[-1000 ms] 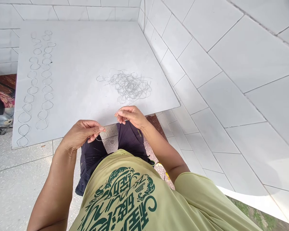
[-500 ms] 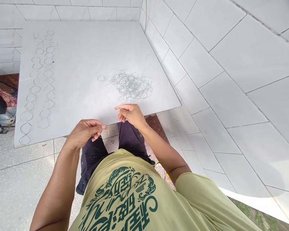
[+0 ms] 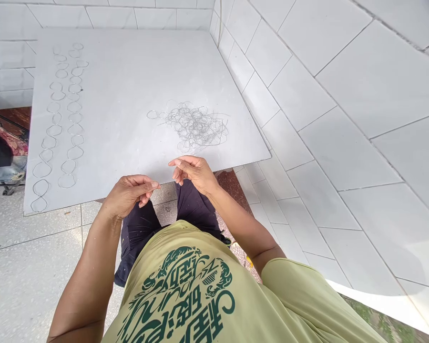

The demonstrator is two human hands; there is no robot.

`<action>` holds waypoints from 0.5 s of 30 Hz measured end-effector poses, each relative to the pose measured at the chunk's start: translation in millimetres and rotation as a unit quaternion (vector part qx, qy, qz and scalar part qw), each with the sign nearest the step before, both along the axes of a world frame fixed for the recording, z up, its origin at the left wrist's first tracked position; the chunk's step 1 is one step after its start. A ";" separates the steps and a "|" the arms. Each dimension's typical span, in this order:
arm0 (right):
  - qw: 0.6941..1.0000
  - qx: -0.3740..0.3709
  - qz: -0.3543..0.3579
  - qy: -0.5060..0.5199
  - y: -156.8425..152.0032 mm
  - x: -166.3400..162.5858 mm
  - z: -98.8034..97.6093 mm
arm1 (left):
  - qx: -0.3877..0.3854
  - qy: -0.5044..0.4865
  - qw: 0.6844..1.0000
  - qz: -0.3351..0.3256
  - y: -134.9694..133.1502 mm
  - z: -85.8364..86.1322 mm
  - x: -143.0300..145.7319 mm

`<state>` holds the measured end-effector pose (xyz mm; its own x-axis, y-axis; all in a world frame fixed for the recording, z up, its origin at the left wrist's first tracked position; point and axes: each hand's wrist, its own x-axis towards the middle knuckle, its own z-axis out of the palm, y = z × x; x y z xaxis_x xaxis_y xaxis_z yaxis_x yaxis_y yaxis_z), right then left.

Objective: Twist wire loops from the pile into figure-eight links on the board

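Note:
My left hand (image 3: 133, 194), just off the table's front edge, is closed in a pinch on a thin wire (image 3: 161, 189), whose short curved end pokes out past the fingertips. To its right and slightly higher, my right hand (image 3: 193, 172) is over the front edge, thumb and forefinger pressed together. A faint strand shows at those fingers, seemingly wire too; whether it is the same piece I cannot tell. Beyond my right hand lies a tangled heap of looped wires (image 3: 198, 126). Along the table's left side run two columns of wire figure-eight loops (image 3: 75, 116).
The white tabletop (image 3: 125, 85) meets tiled walls (image 3: 343, 119) at the back and right. At the far left, beyond the table, are patterned cloth and dark items (image 3: 3, 147). My legs (image 3: 189, 202) are under the front edge, above a speckled floor (image 3: 32, 252).
The view has shifted slightly, so the table sits a little further right. My right hand has come a touch closer to my left; both keep their pinch.

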<state>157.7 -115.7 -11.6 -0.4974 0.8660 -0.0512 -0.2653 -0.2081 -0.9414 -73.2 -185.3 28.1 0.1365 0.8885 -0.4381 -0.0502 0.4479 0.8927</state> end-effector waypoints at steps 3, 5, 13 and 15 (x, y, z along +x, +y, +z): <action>0.999 0.013 0.042 -0.023 5.2 4.7 2.7 | -0.002 0.008 0.999 -0.042 1.0 -1.1 -2.0; 0.996 0.023 0.073 -0.055 9.2 8.3 7.1 | -0.001 0.010 0.998 -0.057 1.8 -1.8 -2.1; 0.963 0.091 0.190 -0.167 24.1 14.2 29.3 | -0.008 0.013 0.996 -0.090 7.7 1.4 4.1; 0.951 0.101 0.223 -0.188 27.6 14.1 34.3 | -0.010 0.013 0.994 -0.108 9.4 3.0 5.9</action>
